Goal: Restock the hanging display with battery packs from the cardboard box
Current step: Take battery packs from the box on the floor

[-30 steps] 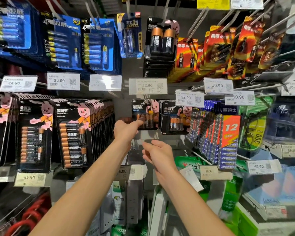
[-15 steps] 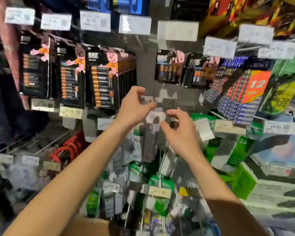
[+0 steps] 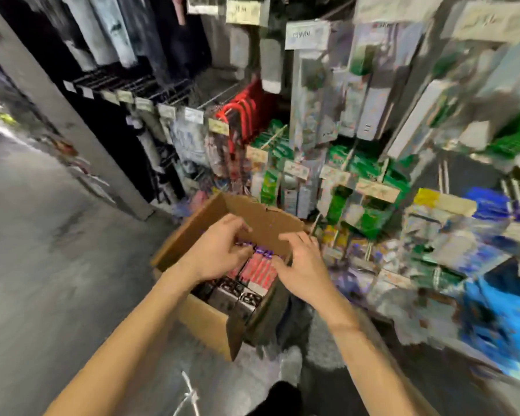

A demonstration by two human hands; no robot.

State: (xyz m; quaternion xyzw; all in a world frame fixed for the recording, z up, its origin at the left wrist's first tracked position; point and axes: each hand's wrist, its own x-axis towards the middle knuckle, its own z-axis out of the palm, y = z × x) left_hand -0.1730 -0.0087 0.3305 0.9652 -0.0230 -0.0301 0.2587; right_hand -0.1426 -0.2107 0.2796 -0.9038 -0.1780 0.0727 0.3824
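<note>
Both hands are lowered into the open top of a cardboard box [image 3: 210, 322], which is set on the grey floor [image 3: 42, 265] at the foot of the hanging display [image 3: 342, 115]. The left hand [image 3: 219, 253] is held with its fingers curled down over the far end of the battery packs [image 3: 257, 271]; whether a pack is actually gripped cannot be told, since the picture is smeared. The right hand [image 3: 305, 265] is spread loosely just beside it, fingers bent and apart, with nothing seen to be held and the thumb near the red packs. The battery packs are stood on edge in rows inside the box, red with purple tops in the middle and darker ones [image 3: 231, 292] toward the near wall. A far flap of the box is raised behind the hands. Beyond it, green packets [image 3: 357, 163] and pale boxed goods are hung on hooks behind small price tags [image 3: 300, 34], and red cables [image 3: 240, 106] are hung farther up. A grey pillar [image 3: 57, 115] is seen to the left of the display.
</note>
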